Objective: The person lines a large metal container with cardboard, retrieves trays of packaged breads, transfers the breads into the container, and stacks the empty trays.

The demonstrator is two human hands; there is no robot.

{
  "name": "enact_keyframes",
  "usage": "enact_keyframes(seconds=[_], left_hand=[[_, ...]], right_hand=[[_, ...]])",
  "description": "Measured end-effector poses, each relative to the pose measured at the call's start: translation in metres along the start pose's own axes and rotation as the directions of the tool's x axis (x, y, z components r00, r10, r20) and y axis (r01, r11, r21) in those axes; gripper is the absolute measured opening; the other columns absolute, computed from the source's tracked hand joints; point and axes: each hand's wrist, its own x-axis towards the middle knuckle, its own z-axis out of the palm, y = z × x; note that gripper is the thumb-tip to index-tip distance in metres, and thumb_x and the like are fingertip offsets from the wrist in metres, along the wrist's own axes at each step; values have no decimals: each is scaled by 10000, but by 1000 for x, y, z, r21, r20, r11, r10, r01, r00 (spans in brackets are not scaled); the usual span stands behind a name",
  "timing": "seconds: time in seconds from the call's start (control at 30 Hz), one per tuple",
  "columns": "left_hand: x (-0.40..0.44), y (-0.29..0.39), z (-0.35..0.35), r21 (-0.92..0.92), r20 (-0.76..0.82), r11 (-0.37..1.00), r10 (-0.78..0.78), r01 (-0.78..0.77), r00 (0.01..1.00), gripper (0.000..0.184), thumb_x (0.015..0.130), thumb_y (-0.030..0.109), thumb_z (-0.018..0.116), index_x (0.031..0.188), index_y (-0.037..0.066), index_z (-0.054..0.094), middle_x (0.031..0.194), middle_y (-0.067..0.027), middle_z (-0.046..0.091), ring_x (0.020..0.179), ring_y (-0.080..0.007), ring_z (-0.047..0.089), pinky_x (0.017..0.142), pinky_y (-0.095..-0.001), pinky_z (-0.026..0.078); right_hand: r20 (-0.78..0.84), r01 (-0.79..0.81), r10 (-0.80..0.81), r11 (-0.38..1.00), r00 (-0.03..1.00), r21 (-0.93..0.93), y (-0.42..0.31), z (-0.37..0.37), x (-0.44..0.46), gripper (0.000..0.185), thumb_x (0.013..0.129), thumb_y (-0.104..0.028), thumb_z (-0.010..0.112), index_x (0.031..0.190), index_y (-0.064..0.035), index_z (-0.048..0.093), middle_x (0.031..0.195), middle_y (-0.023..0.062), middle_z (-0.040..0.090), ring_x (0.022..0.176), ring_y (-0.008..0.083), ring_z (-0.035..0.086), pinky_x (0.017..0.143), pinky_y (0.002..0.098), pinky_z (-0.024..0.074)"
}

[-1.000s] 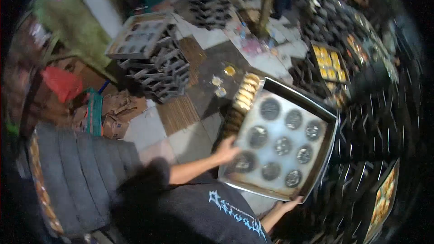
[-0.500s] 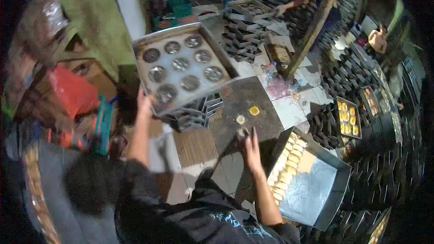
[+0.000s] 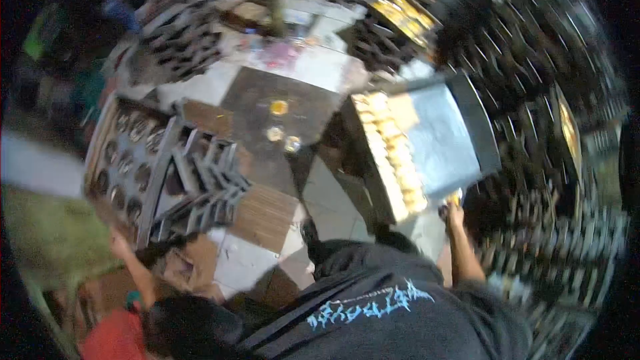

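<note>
My left hand [image 3: 121, 245] grips the near edge of a square metal tray [image 3: 159, 172] with several round molds in rows. The tray is tilted, beside a stack of empty metal frames [image 3: 203, 190]. My right hand [image 3: 455, 215] is low at the near corner of a large deep pan [image 3: 490, 137], close to a small yellow item [image 3: 455, 197]. Motion blur hides whether its fingers hold that item. Pale, elongated pastries [image 3: 390, 147] line the left side of the pan. Three small round pieces, one a yellow round [image 3: 279, 107], lie on a dark board [image 3: 250, 97].
Crisscrossed stacks of dark trays [image 3: 520, 120] fill the right side. A tray of yellow pastries [image 3: 403, 17] sits at the back. A wooden post [image 3: 275, 0] stands beyond the board. Ribbed cardboard [image 3: 267, 219] lies on the tiled floor, and red plastic [image 3: 115, 335] is at lower left.
The view has swung right. My left hand has lowered the molded tray, which is now steeply tilted. My right hand has moved from beside the round pieces to the pan's near corner.
</note>
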Motion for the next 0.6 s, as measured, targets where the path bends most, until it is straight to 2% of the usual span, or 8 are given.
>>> enact_keyframes(seconds=[0.07, 0.13, 0.17, 0.2, 0.27, 0.37, 0.47, 0.6], left_hand=[[-5, -19, -21, 989, -114, -4, 621, 148, 775, 498, 872, 393, 414, 1132, -20, 512, 751, -175, 625, 652, -320, 604, 555, -423, 486], [-71, -23, 2, 744, -607, 668, 684, -13, 404, 361, 833, 299, 484, 964, -29, 564, 653, -156, 580, 538, -292, 554, 472, -385, 455], [-95, -59, 5, 766, -627, 631, 692, 122, 359, 340, 824, 292, 492, 974, -6, 559, 661, -149, 579, 546, -282, 554, 466, -371, 449], [-142, -98, 7, 969, -81, -21, 915, 246, 395, 317, 848, 300, 471, 996, 29, 544, 746, -146, 582, 586, -257, 559, 508, -365, 460], [-277, -139, 45, 943, -36, 257, 710, -211, 704, 325, 849, 302, 471, 1013, 29, 534, 774, -146, 576, 609, -257, 560, 524, -367, 461], [-440, -157, 120, 774, 154, 547, 327, -319, 933, 338, 851, 307, 472, 1038, 28, 519, 817, -146, 569, 644, -259, 560, 549, -370, 462], [-549, -158, 209, 663, 329, 712, -2, -229, 944, 353, 853, 311, 472, 1063, 28, 504, 860, -146, 561, 679, -260, 560, 573, -373, 463], [-618, -146, 306, 601, 426, 799, -299, -20, 854, 376, 856, 316, 473, 1096, 28, 485, 917, -146, 551, 725, -261, 561, 606, -378, 465]], right_hand=[[-112, 23, -10, 993, 994, 114, 21, -8, 42, 237, 841, -262, 536, 895, -32, 562, 707, 57, 568, 491, 122, 506, 421, 243, 411], [21, 23, -26, 990, 999, 137, -37, 5, 34, 335, 858, -275, 532, 1012, 22, 526, 786, 82, 592, 597, 142, 562, 488, 250, 458], [-10, 7, -6, 993, 1000, 115, -54, 20, 44, 350, 867, -273, 519, 1042, 31, 518, 799, 86, 601, 638, 147, 576, 524, 236, 461], [46, 30, -33, 997, 998, 65, -72, 33, 56, 368, 872, -299, 509, 1044, 26, 527, 868, 97, 603, 656, 146, 582, 541, 230, 454], [261, 36, -11, 995, 965, -91, -88, 60, 108, 429, 883, -372, 468, 1076, 8, 520, 964, 87, 586, 782, 159, 571, 663, 269, 453], [453, 178, -70, 963, 889, -201, -108, 122, 177, 528, 892, -427, 407, 1130, 35, 499, 1051, 113, 571, 956, 200, 519, 847, 297, 394], [464, 274, -210, 959, 861, -73, -94, 196, 230, 613, 910, -477, 295, 1263, 17, 385, 1260, 168, 446, 1160, 243, 420, 980, 332, 301], [858, -291, 126, 956, 498, 28, -90, 245, 201, 693, 891, -547, 148, 1353, -34, 212, 1339, 138, 350, 1215, 280, 360, 1019, 367, 274]])
